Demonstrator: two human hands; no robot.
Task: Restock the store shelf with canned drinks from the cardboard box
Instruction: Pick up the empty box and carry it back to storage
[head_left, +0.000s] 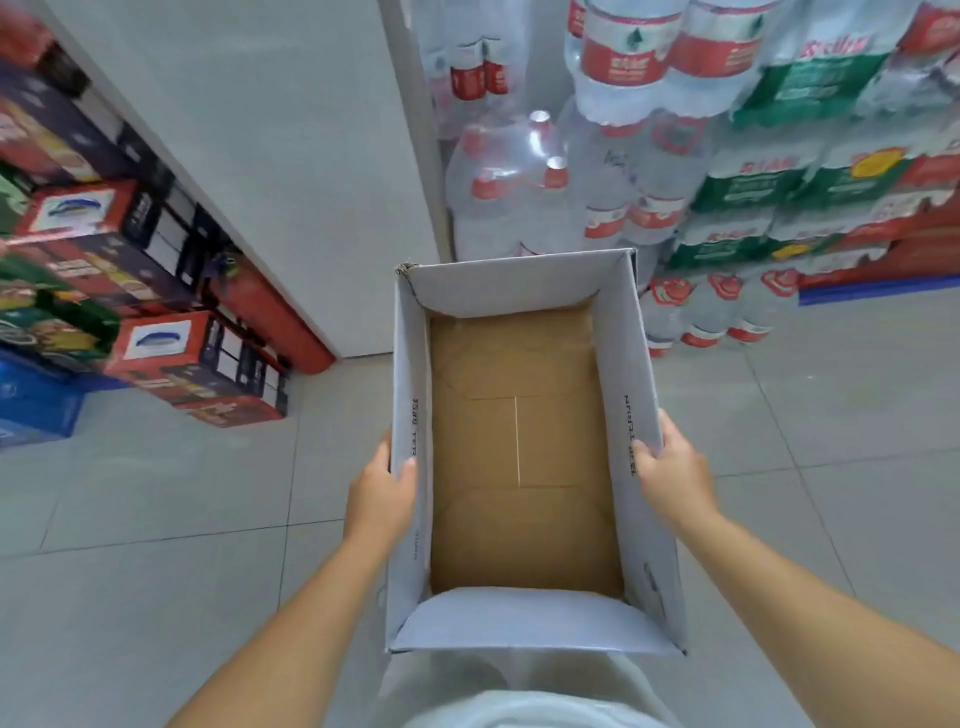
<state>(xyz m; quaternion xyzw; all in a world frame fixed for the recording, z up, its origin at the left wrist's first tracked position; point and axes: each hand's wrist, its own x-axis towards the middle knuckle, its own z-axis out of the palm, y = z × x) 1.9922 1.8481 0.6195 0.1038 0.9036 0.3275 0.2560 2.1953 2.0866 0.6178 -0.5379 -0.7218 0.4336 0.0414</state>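
An open cardboard box (524, 623) with white walls and a bare brown bottom is held in front of me, above the tiled floor. Nothing lies inside it. My left hand (382, 499) grips its left wall, thumb over the rim. My right hand (672, 470) grips the right wall the same way. No cans are in view.
Stacked red and dark gift cartons (156, 338) stand at the left against a white pillar (270, 156). Shrink-wrapped packs of large water bottles (597, 182) and green-labelled packs (779, 208) are piled ahead and to the right. Grey floor tiles (156, 519) surround me.
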